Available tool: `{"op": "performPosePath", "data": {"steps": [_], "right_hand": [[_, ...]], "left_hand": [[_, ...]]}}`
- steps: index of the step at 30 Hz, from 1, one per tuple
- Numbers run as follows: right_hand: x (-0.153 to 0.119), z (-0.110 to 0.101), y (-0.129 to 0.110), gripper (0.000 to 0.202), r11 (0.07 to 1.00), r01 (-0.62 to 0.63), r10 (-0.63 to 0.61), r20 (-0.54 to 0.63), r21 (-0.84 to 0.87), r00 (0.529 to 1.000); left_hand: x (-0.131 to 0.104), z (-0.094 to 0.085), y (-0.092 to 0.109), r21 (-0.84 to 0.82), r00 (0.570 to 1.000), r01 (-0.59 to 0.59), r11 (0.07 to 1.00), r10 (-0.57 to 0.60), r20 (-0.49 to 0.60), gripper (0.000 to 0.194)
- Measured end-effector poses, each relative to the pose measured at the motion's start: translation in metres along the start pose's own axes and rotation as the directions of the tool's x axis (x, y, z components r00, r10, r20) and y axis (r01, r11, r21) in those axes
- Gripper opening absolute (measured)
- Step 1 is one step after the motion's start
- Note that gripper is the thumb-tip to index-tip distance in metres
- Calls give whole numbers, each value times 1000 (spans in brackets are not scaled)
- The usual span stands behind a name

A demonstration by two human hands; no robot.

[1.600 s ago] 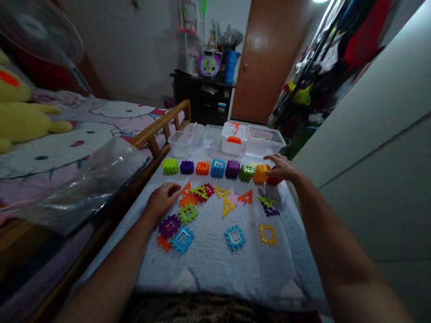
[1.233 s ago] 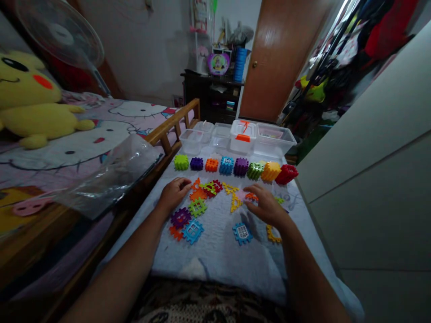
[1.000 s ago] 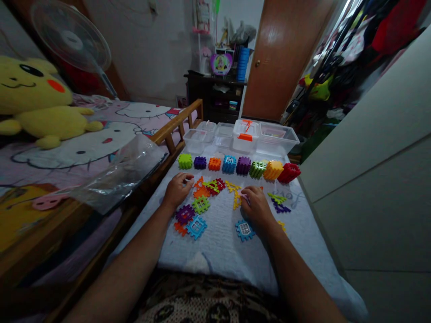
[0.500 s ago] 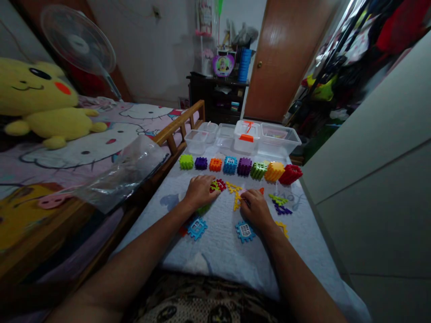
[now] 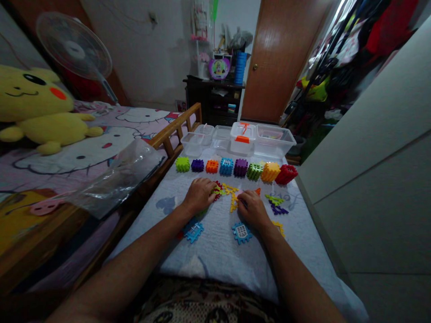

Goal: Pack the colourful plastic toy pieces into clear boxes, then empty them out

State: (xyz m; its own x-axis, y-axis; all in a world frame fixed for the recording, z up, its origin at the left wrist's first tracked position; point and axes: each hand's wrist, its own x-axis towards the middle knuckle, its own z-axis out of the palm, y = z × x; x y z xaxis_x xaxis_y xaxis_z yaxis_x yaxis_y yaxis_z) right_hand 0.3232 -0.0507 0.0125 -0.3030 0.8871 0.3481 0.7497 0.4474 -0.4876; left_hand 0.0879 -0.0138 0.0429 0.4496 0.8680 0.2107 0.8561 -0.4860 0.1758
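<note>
My left hand [image 5: 200,196] lies left of centre on the sheet, its fingers closed at the edge of a lime-green openwork building piece [image 5: 220,191]. A red piece [image 5: 218,184] shows partly behind that one. My right hand [image 5: 253,208] is curled beside a yellow triangular piece [image 5: 233,204]; its fingertips are partly hidden, and I cannot make out what they hold. Another yellow triangle [image 5: 230,188] lies between the hands. Nearer me are a blue window piece [image 5: 241,233] and a second blue square piece [image 5: 194,231], partly under my left forearm.
Behind the hands runs a row of stacked pieces by colour, from lime green [image 5: 182,164] to red [image 5: 287,174]. Clear plastic boxes [image 5: 276,141] stand at the back. A wooden rail [image 5: 175,128] borders the left, a pale cabinet [image 5: 370,179] the right. Purple triangles [image 5: 278,209] lie at right.
The lime-green piece at my left fingertips has shifted slightly right and nearer me against the red one. My right hand stays beside the yellow triangle. The whole view has shifted a little.
</note>
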Motion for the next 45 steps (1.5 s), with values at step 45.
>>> {"op": "performPosePath", "data": {"steps": [45], "right_hand": [[2,-7,-3,34,985,30,-21,-57,172,998]], "left_hand": [[5,-10,34,-428,951,-166,888,258,167,26]]}}
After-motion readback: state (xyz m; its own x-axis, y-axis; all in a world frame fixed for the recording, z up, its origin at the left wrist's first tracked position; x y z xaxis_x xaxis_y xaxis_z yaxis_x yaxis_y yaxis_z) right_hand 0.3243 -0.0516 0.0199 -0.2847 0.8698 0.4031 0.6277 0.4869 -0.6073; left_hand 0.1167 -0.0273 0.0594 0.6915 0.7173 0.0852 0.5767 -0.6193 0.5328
